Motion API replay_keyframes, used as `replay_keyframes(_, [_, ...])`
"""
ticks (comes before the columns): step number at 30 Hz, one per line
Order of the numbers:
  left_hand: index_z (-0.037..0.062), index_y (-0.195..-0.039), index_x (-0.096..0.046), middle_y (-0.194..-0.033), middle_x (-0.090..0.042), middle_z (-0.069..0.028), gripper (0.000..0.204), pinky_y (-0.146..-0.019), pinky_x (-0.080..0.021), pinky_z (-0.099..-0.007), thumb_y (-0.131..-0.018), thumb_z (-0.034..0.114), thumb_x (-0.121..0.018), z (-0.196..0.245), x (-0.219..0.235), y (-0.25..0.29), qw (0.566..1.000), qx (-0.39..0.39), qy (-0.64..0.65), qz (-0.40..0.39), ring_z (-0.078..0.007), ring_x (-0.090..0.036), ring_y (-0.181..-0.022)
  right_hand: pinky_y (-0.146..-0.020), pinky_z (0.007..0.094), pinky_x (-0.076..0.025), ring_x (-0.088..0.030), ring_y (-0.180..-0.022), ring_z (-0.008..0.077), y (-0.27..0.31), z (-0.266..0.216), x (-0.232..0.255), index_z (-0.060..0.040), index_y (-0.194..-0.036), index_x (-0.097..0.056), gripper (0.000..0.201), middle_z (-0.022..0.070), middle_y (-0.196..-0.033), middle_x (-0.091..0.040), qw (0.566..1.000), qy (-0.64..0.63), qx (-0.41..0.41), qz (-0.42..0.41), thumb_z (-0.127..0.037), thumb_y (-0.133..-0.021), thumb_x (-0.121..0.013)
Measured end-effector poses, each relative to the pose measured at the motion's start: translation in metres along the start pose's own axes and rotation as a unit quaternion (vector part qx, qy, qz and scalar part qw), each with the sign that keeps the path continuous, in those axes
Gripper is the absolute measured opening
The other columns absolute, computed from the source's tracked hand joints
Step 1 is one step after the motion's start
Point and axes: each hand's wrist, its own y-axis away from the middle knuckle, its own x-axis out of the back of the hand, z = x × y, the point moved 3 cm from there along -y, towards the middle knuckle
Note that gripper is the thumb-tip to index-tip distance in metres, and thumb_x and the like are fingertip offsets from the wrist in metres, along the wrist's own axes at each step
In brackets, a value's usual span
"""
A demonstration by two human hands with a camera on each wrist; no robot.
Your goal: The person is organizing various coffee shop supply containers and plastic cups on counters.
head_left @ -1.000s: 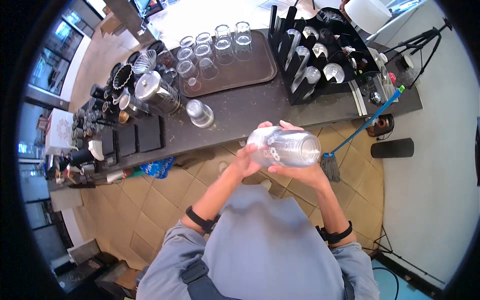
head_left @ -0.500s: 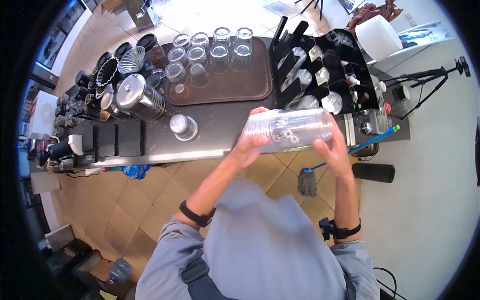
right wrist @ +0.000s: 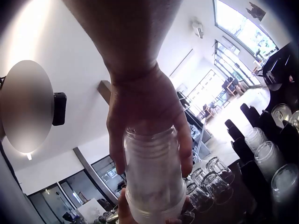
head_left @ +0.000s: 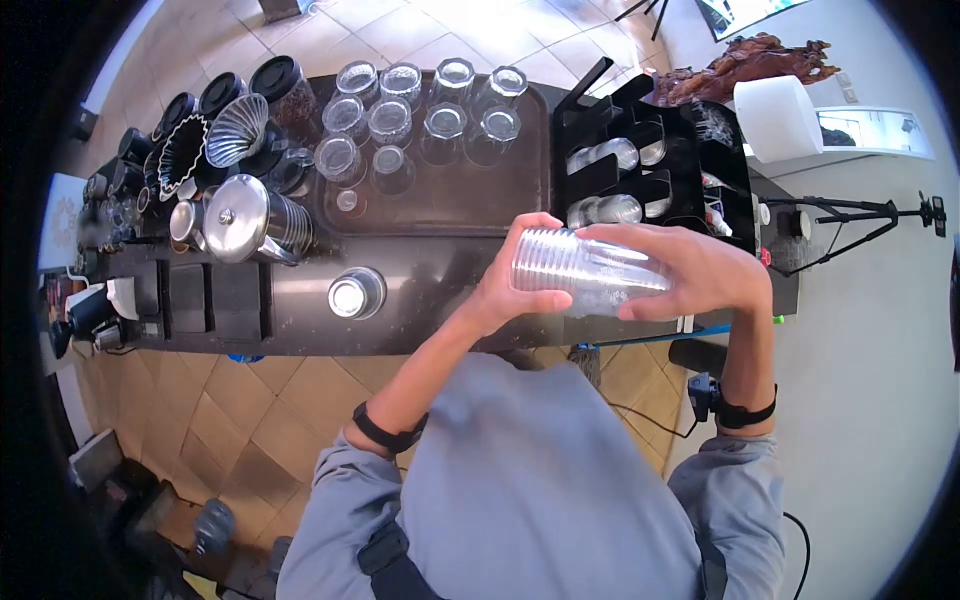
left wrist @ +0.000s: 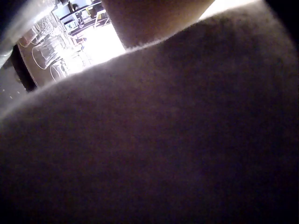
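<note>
A stack of nested clear plastic cups (head_left: 600, 272) with a white print lies sideways in the air between both hands, close over the counter's front edge. My left hand (head_left: 505, 285) grips the ridged rim end, thumb on the near side. Round the other end curls my right hand (head_left: 715, 268), its palm over the cup bases. In the right wrist view the right hand (right wrist: 145, 105) holds the stack (right wrist: 154, 172) from above, and left-hand fingertips show at the lower end. Dark sleeve-like cloth fills most of the left wrist view. A short cup stack (head_left: 357, 293) stands on the counter to the left.
Behind the hands, a brown tray (head_left: 440, 210) bears several upturned glasses. A black organizer (head_left: 590, 125) with cup stacks stands at right. A metal French press (head_left: 245, 220), ribbed drippers and jars crowd the left. Black mats (head_left: 238, 300) lie along the counter (head_left: 430, 285).
The right hand has moved from beneath the cup stack to wrap over its base end, elbow swung outward. The left hand keeps its grip at the rims. The head view has shifted nearer the counter.
</note>
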Motion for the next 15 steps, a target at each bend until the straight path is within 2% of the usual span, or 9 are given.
replay_keyframes(7, [0.0123,-0.145,-0.033,-0.128,-0.05,-0.0069,0.094,-0.105,-0.045,-0.0362,-0.07,0.021,-0.09,-0.007,0.007,-0.009,0.999,0.001,0.006,0.052,-0.0199,-0.052,-0.123,-0.093,0.0418,-0.052,-0.066,-0.108,0.0365,-0.025,0.019,0.019,-0.0153,-0.15,-0.044,0.083,0.0177,-0.13,-0.064,0.999,0.015,0.014,-0.05,-0.028,-0.076,-0.08])
replay_keyframes(10, [0.0126,-0.145,-0.033,-0.129,-0.05,-0.007,0.094,-0.105,-0.045,-0.0368,-0.069,0.022,-0.089,-0.012,0.007,-0.016,0.998,0.006,0.013,0.061,-0.0202,-0.052,-0.124,-0.088,0.0418,-0.053,-0.068,-0.102,0.0359,-0.03,0.028,0.026,-0.0173,-0.149,-0.044,0.083,0.0185,-0.122,-0.067,0.997,0.01,0.028,-0.071,-0.03,-0.076,-0.079])
replay_keyframes(12, [0.0127,-0.145,-0.033,-0.13,-0.049,-0.0069,0.095,-0.105,-0.045,-0.0369,-0.069,0.022,-0.089,-0.021,0.008,-0.019,0.998,0.009,0.018,0.066,-0.0202,-0.052,-0.124,-0.083,0.0421,-0.055,-0.07,-0.093,0.0357,-0.033,0.029,0.032,-0.0196,-0.148,-0.044,0.082,0.0178,-0.112,-0.07,0.993,0.009,-0.027,-0.115,-0.03,-0.075,-0.079])
replay_keyframes(13, [0.0128,-0.145,-0.033,-0.13,-0.05,-0.0068,0.095,-0.105,-0.046,-0.0369,-0.069,0.021,-0.089,-0.025,0.01,-0.021,0.997,0.01,0.033,0.068,-0.0206,-0.052,-0.124,-0.083,0.0421,-0.055,-0.07,-0.093,0.0357,-0.033,0.03,0.032,-0.0196,-0.148,-0.044,0.082,0.0178,-0.112,-0.07,0.993,0.009,-0.028,-0.116,-0.03,-0.075,-0.079])
replay_keyframes(15, [0.013,-0.146,-0.033,-0.13,-0.051,-0.0068,0.095,-0.105,-0.046,-0.0369,-0.069,0.02,-0.089,-0.03,0.009,-0.025,0.996,0.01,0.051,0.07,-0.0209,-0.052,-0.125,-0.078,0.0409,-0.056,-0.071,-0.086,0.0345,-0.032,0.035,0.037,-0.0215,-0.146,-0.045,0.081,0.016,-0.101,-0.072,0.993,0.027,-0.026,-0.108,-0.03,-0.073,-0.08])
